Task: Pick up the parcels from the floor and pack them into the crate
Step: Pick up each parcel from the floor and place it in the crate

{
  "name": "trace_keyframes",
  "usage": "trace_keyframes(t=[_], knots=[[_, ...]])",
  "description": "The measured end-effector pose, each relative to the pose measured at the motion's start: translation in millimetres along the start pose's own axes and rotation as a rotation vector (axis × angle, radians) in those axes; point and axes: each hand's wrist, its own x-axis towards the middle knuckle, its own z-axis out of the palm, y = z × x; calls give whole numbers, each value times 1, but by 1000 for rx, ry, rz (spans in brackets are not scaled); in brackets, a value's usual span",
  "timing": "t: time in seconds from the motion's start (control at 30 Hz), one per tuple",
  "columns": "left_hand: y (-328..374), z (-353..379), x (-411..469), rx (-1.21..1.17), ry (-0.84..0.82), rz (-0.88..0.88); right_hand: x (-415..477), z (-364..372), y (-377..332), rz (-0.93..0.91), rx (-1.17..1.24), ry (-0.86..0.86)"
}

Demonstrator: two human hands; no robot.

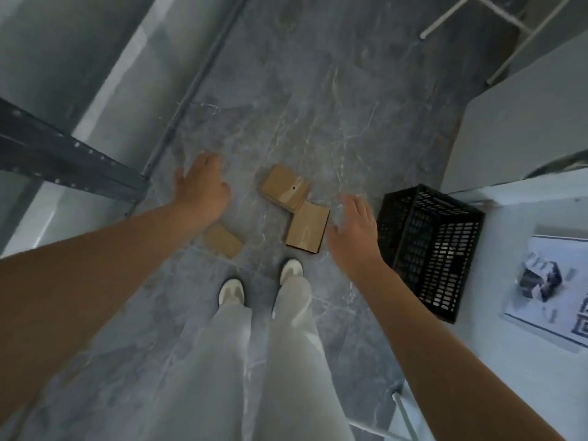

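Three brown cardboard parcels lie on the grey marble floor, just ahead of the person's white shoes. The far parcel and the near parcel meet at one corner, and the far one seems to overlap the near one slightly. The small parcel lies apart from them to the left, partly hidden under the left forearm.

Both arms reach forward and down. The left hand hovers palm-down above the floor, beyond the small parcel and well left of the far one. Its fingers are straight and holding nothing, though blur hides how far apart they are. The right hand hangs between the near parcel and the crate, its fingers loosely spread and apart, touching neither.

The black lattice-walled plastic crate stands to the right, at the corner of a white counter. A printed sheet with a QR code lies on the counter beside it. A dark metal shelf rail juts in from the left.
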Motion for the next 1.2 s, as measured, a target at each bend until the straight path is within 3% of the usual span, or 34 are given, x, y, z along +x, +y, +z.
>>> trace_keyframes(t=[0.2, 0.3, 0.43, 0.63, 0.77, 0.87, 0.97, 1.2], knots=[[-11, 116, 100, -165, -191, -20, 109, 101, 71, 159, 136, -178], [-19, 178, 149, -266, -243, -73, 170, 149, 104, 341, 325, -201], [-31, 266, 219, -391, -165, -189, 246, 212, 133, 564, 616, -246], [-39, 367, 292, -562, -110, -339, 323, 314, 156, 641, 793, -296], [-37, 374, 331, -805, -322, -560, 331, 339, 145, 645, 889, -331], [-19, 359, 316, -952, -360, -436, 330, 332, 135, 662, 939, -318], [-8, 327, 272, -954, -338, -328, 314, 301, 127, 637, 909, -265], [7, 169, 169, -982, -268, -289, 253, 150, 58, 553, 952, -220]])
